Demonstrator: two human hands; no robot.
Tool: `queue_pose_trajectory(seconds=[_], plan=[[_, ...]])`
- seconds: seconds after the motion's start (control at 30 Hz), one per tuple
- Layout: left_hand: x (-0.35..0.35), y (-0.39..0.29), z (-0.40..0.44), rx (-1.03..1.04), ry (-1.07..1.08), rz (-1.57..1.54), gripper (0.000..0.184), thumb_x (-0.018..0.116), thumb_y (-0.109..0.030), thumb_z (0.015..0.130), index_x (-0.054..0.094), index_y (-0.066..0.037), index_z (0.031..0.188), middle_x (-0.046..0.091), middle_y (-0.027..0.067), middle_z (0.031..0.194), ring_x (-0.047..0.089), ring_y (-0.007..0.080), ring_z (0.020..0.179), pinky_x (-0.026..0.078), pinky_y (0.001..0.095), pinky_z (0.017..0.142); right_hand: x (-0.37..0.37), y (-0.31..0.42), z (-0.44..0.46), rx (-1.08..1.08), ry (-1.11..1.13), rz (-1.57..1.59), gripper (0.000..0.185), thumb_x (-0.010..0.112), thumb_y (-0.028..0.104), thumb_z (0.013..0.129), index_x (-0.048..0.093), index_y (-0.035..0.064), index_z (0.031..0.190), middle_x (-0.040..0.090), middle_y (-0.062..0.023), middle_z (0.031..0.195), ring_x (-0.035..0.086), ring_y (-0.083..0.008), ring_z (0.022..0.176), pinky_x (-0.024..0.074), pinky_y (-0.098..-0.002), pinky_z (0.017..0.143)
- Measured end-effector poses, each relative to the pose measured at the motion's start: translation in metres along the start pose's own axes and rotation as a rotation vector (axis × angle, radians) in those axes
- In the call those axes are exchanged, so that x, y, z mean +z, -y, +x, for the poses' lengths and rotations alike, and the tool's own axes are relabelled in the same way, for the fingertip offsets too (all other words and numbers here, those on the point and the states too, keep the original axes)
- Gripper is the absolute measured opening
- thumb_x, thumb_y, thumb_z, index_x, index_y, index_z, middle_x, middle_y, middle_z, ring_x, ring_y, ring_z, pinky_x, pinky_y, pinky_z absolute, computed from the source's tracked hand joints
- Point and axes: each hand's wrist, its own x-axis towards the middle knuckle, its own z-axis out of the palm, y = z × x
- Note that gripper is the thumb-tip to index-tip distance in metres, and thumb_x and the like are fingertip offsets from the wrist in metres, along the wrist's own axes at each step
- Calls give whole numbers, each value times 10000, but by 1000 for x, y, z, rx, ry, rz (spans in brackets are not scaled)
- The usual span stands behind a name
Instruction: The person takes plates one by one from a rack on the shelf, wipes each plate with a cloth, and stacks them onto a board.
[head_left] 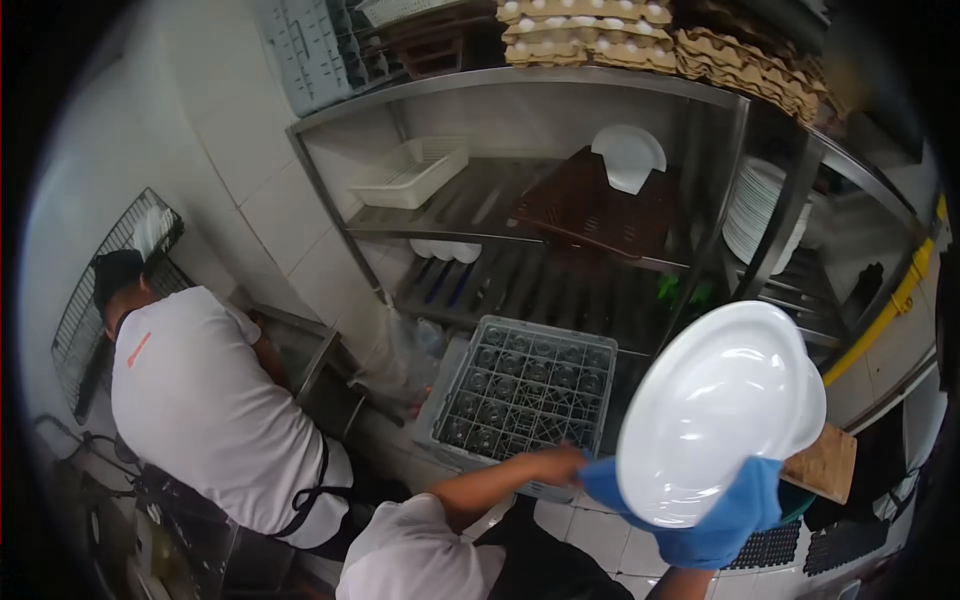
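A white oval platter [710,410] is held up tilted at the right, its glossy face towards me. The edge of another white dish [816,405] shows behind it. My right hand [718,535] is wrapped in a blue cloth [735,525] and grips the platter's lower edge through it; the fingers are hidden by the cloth. Left of the platter, my left hand [558,466] is closed on the other end of the cloth, slightly blurred. Just beyond that hand stands a grey glass rack [548,332] with several glasses in its compartments.
A metal shelf unit [400,232] holds a white basket [410,175], a brown tray [600,215] and a plate stack [765,215]. Egg cartons [590,35] sit on top. A co-worker [215,400] bends over a sink [300,345] at left. A wooden board [825,463] is at right.
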Motion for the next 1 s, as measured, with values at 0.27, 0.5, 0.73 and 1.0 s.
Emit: queue_pose_trajectory(seconds=[0.27,0.5,0.73,1.0], plan=[[-166,-84,-31,-419,-1158,127,874,693,-265,837,268,-76,1578,169,231,1646,123,421,1533,160,480,1235,12,-62,-1,42,-129,49,393,686,280,855,632,56,1173,633,-141,1109,617,-336,1040,511,-419,922],[-171,-181,19,-47,-485,280,1006,802,-383,652,383,-223,1552,126,239,1651,-16,528,1510,110,633,1209,104,37,13,-441,86,385,442,705,300,838,631,56,1199,636,-151,1146,615,-340,1071,510,-419,937],[-182,-207,-58,-555,-326,-266,951,737,-283,713,333,-137,1562,422,286,1461,426,439,1361,355,442,1128,148,95,4,-703,200,554,492,725,320,822,629,56,1225,638,-160,1183,612,-345,1102,509,-418,952],[-109,-172,-73,-190,-576,409,1045,780,-443,655,363,-36,1522,228,307,1596,214,440,1500,176,545,1227,132,82,-9,-741,286,288,323,631,237,911,639,47,1172,645,-167,1174,629,-336,1082,539,-408,894]])
